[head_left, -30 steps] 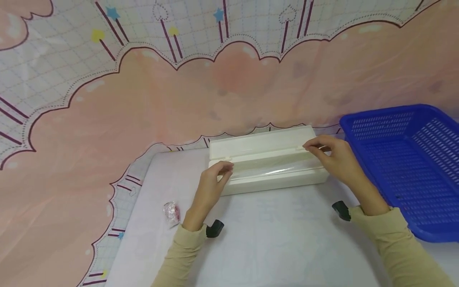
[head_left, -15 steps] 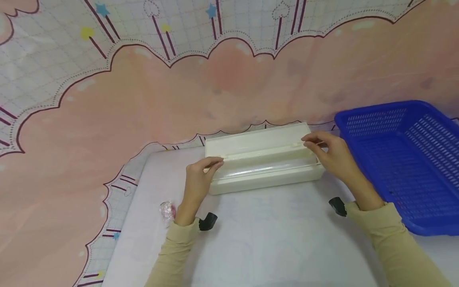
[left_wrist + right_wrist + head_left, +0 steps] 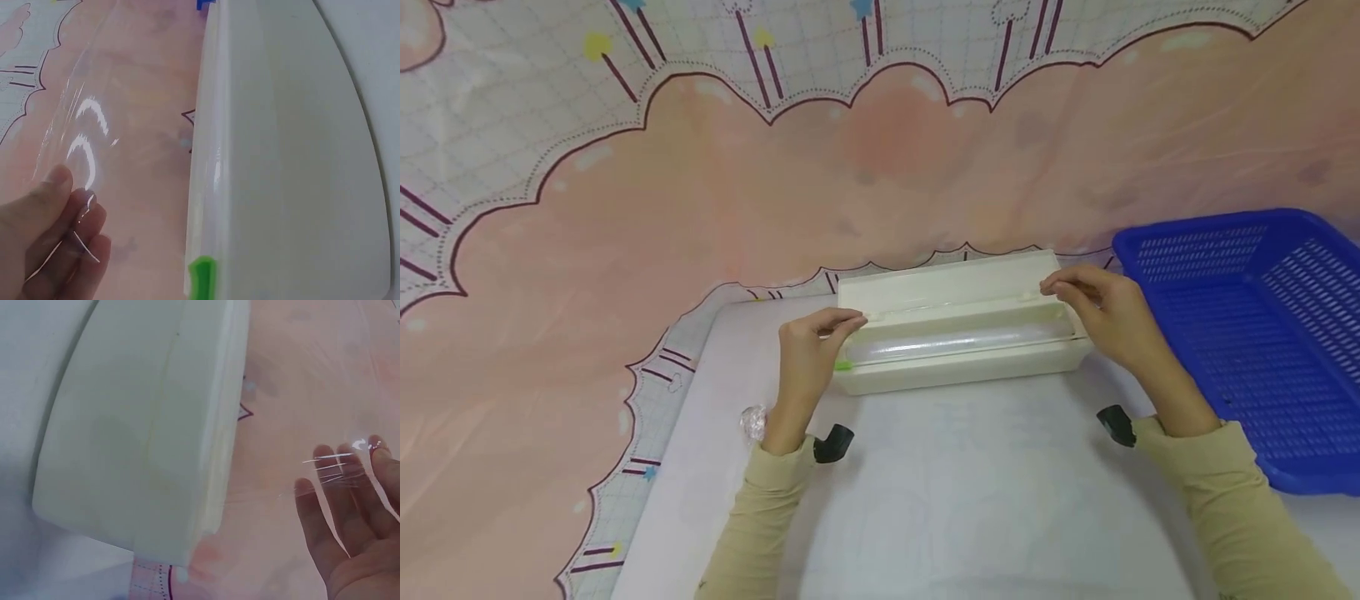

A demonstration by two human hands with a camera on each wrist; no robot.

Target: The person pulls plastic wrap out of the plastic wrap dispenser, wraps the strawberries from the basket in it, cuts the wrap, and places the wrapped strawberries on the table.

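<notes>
A cream cling film dispenser (image 3: 970, 375) stands at the back of the table, its lid (image 3: 955, 279) tilted back. Inside lies a shiny film roll (image 3: 955, 342), and a green clip (image 3: 844, 365) sits at the left end. Above the left part my left hand (image 3: 801, 358) pinches one corner of a clear sheet of cling film (image 3: 94, 162) between thumb and fingers. At the other end, my right hand (image 3: 1112, 312) pinches the opposite corner. The film stretches between both hands beyond the dispenser's edge in the wrist views, glinting and wrinkled near the fingertips.
To the right stands a blue plastic basket (image 3: 1307, 485) with slotted sides. A small crumpled, clear-wrapped thing (image 3: 752, 422) lies beside my left wrist, partly hidden by it. A patterned pink cloth (image 3: 760, 208) rises behind the white tabletop (image 3: 955, 500).
My left hand has moved left, from over the dispenser to its left end, uncovering the green clip. My right hand stays near the right end, slightly higher. Both keep their pinch.
</notes>
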